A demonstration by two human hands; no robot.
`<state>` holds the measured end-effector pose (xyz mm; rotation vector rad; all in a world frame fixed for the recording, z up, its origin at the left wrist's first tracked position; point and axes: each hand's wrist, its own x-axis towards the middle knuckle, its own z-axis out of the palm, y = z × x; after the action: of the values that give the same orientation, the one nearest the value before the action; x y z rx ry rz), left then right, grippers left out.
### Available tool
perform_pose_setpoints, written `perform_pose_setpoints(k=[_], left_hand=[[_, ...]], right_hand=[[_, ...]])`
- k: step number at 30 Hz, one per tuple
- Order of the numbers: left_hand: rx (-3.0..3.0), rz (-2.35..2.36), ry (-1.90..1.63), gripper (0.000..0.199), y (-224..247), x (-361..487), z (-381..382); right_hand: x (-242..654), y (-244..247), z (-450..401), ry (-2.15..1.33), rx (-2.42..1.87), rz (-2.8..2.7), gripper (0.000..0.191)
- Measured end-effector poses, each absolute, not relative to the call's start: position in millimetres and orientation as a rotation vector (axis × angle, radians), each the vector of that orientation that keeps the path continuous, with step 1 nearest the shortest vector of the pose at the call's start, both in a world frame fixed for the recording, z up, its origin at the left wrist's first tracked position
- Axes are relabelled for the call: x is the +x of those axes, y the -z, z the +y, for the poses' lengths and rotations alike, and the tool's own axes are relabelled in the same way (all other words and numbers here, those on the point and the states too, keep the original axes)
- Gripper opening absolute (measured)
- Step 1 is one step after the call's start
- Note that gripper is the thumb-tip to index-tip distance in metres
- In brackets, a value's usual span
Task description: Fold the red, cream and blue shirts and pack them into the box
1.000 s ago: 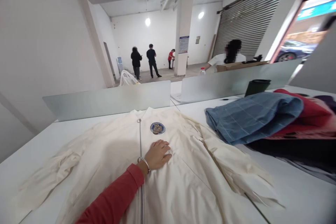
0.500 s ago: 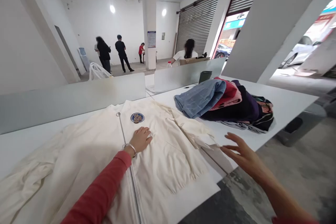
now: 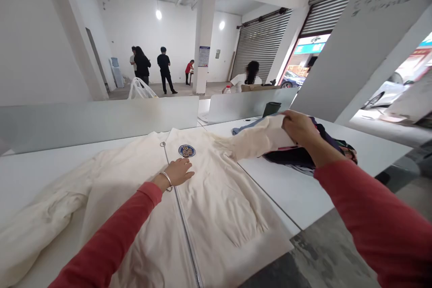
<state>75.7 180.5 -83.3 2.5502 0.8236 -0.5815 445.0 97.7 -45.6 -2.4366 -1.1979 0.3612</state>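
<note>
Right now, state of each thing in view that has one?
Jacket, spread front up
Zip, closed where visible
Clothes pile, partly hidden
Held sleeve, outstretched
Other sleeve, rumpled
Left hand, resting on jacket
Right hand, gripping held sleeve
Rear shutter, down
Doorway shutter, partly raised
Bulb, lit
Bottle, capped

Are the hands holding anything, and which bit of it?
Yes: the right hand holds the cream jacket by the end of one sleeve. The left hand just rests flat on its front, near the round badge.
</note>
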Motion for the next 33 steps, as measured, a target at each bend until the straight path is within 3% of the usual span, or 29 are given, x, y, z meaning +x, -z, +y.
perform_pose_setpoints(k=[8,11,13,15,21,25,30,33], left_hand=[[2.495,0.843,0.449,0.026,95.5,45.4,196.0],[2.451,0.869,0.349,0.026,105.1,37.0,197.6],[2.436,0.867,0.336,0.021,113.1,31.6,197.6],[2.440,0.858,0.357,0.018,120.1,26.7,197.5],[2.278,1.136,0.248,0.025,120.6,22.7,199.2],[2.072,1.368,0.169,0.024,106.9,33.2,190.2],[2.161,1.278,0.223,0.040,104.6,45.2,170.3],[2.109,1.227,0.138,0.040,111.8,44.5,170.2]], right_hand=[[370.2,13.6,204.6,-0.285,-2.151,-1.647,0.032],[305.3,26.5,191.1,-0.460,-1.872,-1.951,0.026],[279.9,39.3,176.9,-0.678,-1.454,-2.156,0.030],[279.2,56.2,168.7,-0.784,-1.338,-2.048,0.034],[340.3,127.3,176.2,-0.874,-2.113,-1.414,0.026],[340.0,167.4,175.5,-0.929,-2.234,-1.399,0.026],[310.5,203.2,172.8,-0.970,-2.244,-1.496,0.031],[298.4,221.5,165.1,-0.980,-2.209,-1.567,0.033]])
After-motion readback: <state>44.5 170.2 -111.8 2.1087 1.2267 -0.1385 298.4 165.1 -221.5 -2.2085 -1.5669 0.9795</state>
